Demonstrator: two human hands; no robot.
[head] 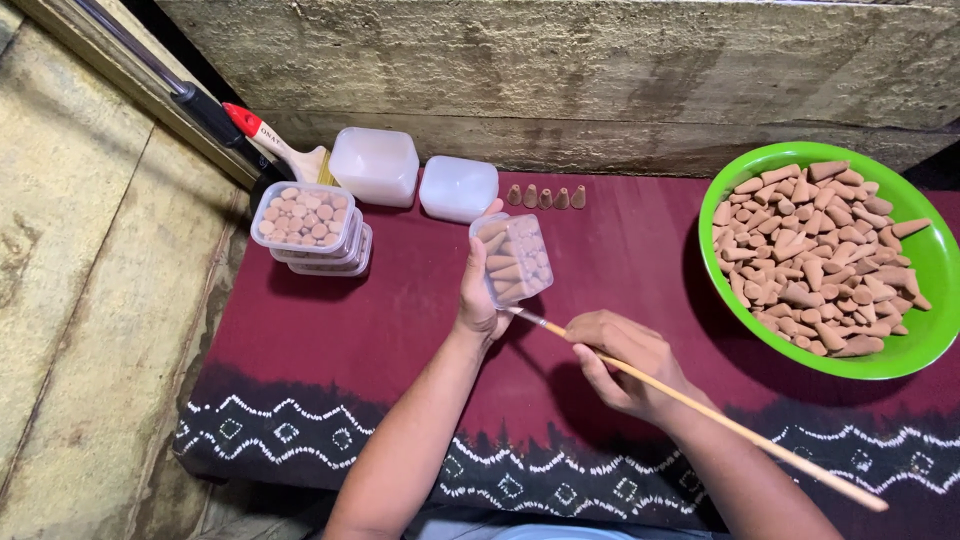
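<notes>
My left hand (478, 290) holds a small clear plastic box (512, 258) tilted up, with several tan cones inside. My right hand (625, 362) grips a long thin wooden-handled brush (720, 418) like a pen; its tip touches the lower edge of the box. Both hands hover over a dark red cloth (330, 340) with a white patterned border.
A green bowl (930, 260) heaped with tan cones (815, 255) sits at right. A stack of filled clear boxes (308, 225) stands at left, two white lids (375, 165) behind. Several upright cones (545, 197) line the wall. A red-handled paintbrush (280, 145) lies at back left.
</notes>
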